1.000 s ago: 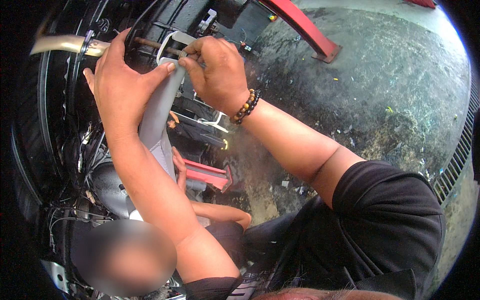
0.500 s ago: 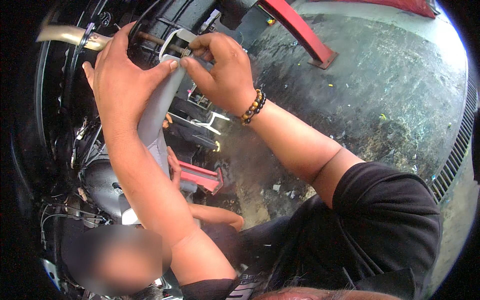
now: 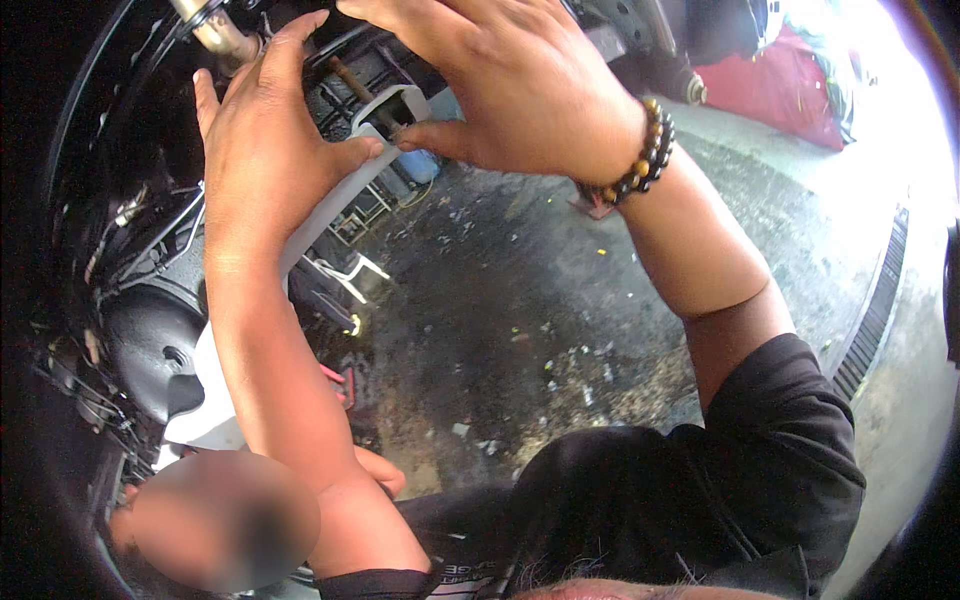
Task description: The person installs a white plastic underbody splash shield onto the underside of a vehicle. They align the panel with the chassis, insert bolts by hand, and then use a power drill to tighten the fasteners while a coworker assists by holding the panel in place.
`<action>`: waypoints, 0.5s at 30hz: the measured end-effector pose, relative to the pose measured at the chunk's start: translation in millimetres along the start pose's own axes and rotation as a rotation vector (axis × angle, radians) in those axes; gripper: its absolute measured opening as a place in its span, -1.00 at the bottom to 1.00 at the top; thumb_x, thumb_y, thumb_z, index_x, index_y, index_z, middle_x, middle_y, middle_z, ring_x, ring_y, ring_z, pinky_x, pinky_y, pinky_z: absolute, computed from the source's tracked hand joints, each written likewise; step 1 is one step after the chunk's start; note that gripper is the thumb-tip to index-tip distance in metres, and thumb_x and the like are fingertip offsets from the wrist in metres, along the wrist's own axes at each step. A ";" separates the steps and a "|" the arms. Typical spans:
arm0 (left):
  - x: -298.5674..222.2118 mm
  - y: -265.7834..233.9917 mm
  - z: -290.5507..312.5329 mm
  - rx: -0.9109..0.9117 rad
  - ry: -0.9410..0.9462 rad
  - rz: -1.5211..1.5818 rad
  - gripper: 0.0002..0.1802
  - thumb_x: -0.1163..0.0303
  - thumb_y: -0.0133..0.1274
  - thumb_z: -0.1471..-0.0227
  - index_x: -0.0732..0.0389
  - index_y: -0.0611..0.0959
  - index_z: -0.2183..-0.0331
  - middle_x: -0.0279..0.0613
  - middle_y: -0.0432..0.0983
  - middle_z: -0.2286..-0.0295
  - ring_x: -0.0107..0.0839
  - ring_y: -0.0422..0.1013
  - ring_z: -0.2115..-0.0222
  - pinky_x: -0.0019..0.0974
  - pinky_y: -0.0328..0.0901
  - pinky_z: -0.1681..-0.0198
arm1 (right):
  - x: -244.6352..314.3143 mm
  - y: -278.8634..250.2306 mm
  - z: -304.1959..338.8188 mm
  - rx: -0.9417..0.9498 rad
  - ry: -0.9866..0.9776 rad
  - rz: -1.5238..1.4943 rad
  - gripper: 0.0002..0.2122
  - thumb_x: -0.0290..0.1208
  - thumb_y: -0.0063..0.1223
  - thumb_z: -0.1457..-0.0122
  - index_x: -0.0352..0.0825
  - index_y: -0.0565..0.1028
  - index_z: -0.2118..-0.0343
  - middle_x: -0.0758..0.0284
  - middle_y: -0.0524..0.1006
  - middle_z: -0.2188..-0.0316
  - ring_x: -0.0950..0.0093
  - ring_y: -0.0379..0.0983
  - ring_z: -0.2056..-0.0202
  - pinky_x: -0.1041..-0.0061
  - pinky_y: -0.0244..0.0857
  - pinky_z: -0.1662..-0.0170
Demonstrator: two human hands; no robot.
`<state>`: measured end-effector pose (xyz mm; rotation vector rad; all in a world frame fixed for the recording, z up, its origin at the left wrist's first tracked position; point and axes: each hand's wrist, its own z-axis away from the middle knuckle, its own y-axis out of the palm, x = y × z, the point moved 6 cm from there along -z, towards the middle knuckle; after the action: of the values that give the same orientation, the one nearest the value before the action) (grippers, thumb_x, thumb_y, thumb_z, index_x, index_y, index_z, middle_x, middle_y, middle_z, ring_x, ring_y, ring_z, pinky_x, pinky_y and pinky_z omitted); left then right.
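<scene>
A grey metal suspension arm (image 3: 335,205) runs beneath my left hand (image 3: 262,170), its U-shaped end (image 3: 408,97) pointing up and away. My left thumb presses on the edge of that end, while the fingers reach up along the other side; part of the arm is hidden by my palm and wrist. A rusty bolt (image 3: 350,80) lies in line with the U-shaped end. Just right of it my right hand (image 3: 535,95) is stretched out, thumb tip close to the bolt's near end and fingers extended above. Whether that thumb touches the bolt, I cannot tell.
Dark vehicle underbody surrounds the left side, with a metal pipe (image 3: 222,32) above and a round black dish (image 3: 150,345) below. A co-worker's blurred head (image 3: 225,520) is at lower left. A white frame (image 3: 350,275), red covering (image 3: 785,85) and floor grating (image 3: 872,305) lie beyond.
My right hand has let go of the bolt end and spread its fingers upward. The view has shifted, and the co-worker's hand no longer shows beside the suspension arm.
</scene>
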<state>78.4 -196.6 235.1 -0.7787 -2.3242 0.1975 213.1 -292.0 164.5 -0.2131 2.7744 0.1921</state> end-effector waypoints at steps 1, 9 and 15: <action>0.2 -1.2 0.9 -0.016 -0.017 0.027 0.13 0.29 0.55 0.44 -0.03 0.40 -0.24 -0.03 0.57 -0.03 -0.08 0.41 -0.15 0.29 -0.16 -0.40 | -3.7 4.9 -10.4 0.063 -0.089 0.032 -0.25 -0.34 0.41 0.06 -0.44 0.31 -0.21 0.07 0.42 -0.14 0.10 0.35 -0.17 0.14 0.23 -0.25; 2.5 -9.9 8.4 -0.075 -0.032 0.081 0.24 0.39 0.53 0.52 0.00 0.33 -0.28 0.02 0.58 0.04 -0.04 0.41 -0.13 0.24 -0.22 -0.43 | -22.2 33.6 -54.7 0.450 -0.206 -0.182 -0.18 -0.34 0.39 0.07 -0.56 0.23 -0.24 -0.09 0.44 -0.08 0.05 0.38 -0.15 0.20 0.23 -0.27; 5.5 -19.2 11.9 -0.111 -0.041 0.161 0.04 0.19 0.50 0.37 0.11 0.41 -0.19 0.03 0.57 0.04 0.00 0.43 -0.09 0.23 -0.04 -0.36 | -13.8 40.3 -59.6 0.432 -0.447 0.001 -0.20 -0.18 0.38 -0.01 -0.56 0.27 -0.22 -0.11 0.42 -0.13 0.04 0.35 -0.21 0.19 0.13 -0.35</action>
<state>58.2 -208.2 235.5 -1.0276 -2.3273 0.1568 199.1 -260.3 229.0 -0.0482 2.2996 -0.3217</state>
